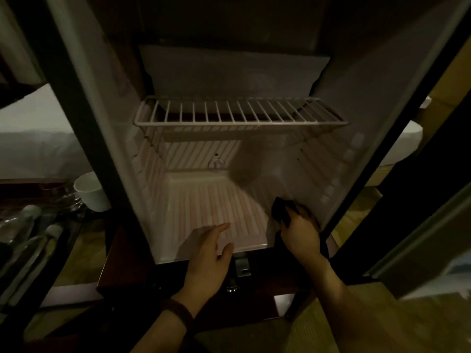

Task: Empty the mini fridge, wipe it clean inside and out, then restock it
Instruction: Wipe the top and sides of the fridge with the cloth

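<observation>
**Cloth at the fridge's lower right wall**

My right hand (300, 231) sits low and right of centre in the frame, fingers curled round a dark cloth (281, 210) and pressing it where the fridge floor meets the right inner wall. My left hand (207, 256) lies just left of it at the bottom centre, fingers straight and relaxed, holding nothing, reaching over the front lip onto the ribbed floor; I cannot tell whether the fingertips touch it. A dark band (178, 314) circles that wrist.

The mini fridge (122, 138) fills the middle of the frame, its white interior open towards me. A white wire shelf (239, 113) spans the cavity across the centre, with nothing on it, and the floor below it carries only my hands and the cloth. A small round fitting (216, 164) shows on the back wall under the shelf. The fridge door (418, 253) stands open at the lower right edge.

At the left, a white cup (90, 191) stands just beside the fridge's outer wall, and clear plastic bottles (28, 235) lie further down in the lower left corner.
</observation>
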### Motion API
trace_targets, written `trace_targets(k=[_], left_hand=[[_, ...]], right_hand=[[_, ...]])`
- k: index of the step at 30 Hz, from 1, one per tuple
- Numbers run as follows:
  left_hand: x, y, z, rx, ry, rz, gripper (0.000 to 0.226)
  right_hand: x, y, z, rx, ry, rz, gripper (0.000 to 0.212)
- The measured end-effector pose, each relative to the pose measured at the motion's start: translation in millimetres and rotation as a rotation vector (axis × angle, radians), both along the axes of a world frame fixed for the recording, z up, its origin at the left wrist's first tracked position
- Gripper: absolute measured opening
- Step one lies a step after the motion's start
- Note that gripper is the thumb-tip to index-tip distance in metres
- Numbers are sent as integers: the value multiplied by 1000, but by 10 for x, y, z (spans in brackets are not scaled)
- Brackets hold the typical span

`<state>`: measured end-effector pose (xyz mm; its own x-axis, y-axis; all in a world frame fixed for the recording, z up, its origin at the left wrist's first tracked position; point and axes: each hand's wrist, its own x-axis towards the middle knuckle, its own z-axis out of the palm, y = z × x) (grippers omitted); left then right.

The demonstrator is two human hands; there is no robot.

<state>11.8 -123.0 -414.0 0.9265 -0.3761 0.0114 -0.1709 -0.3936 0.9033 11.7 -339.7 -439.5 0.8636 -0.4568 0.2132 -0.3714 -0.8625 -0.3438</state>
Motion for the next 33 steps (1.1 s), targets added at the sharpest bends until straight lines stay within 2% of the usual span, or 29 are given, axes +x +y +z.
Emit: trace_targets(k=[3,8,11,13,15,17,19,22,25,27,31,33], left_hand=[[-73,113,28,15,-51,33,36],[-162,336,82,62,-220,53,38],[-72,434,103,77,-230,43,38],[3,471,96,78,-231,70,39],[60,486,90,85,-238,91,40],[109,499,80,94,-254,101,40],[129,514,92,76,-263,88,40],[170,545,113,62,-300,51,40],[179,547,77,49,-324,66,38],[152,558,50,42,-331,100,37],[91,635,52,49,-315,123,33],[73,655,53,46,-313,123,34]], right_hand=[[-236,83,-64,37,-49,-90,44],[-492,216,52,60,3,-187,40],[-278,452,306,53,-262,-151,38],[112,461,504,80,-350,-118,40],[556,278,522,127,-205,-81,48],[850,83,303,106,81,-69,70],[965,-17,66,176,224,-78,87],[1064,294,50,279,156,14,77],[1103,1130,138,149,54,311,65],[1075,1654,106,138,61,495,61],[1086,1568,106,133,224,554,63],[958,1272,137,132,204,483,64]])
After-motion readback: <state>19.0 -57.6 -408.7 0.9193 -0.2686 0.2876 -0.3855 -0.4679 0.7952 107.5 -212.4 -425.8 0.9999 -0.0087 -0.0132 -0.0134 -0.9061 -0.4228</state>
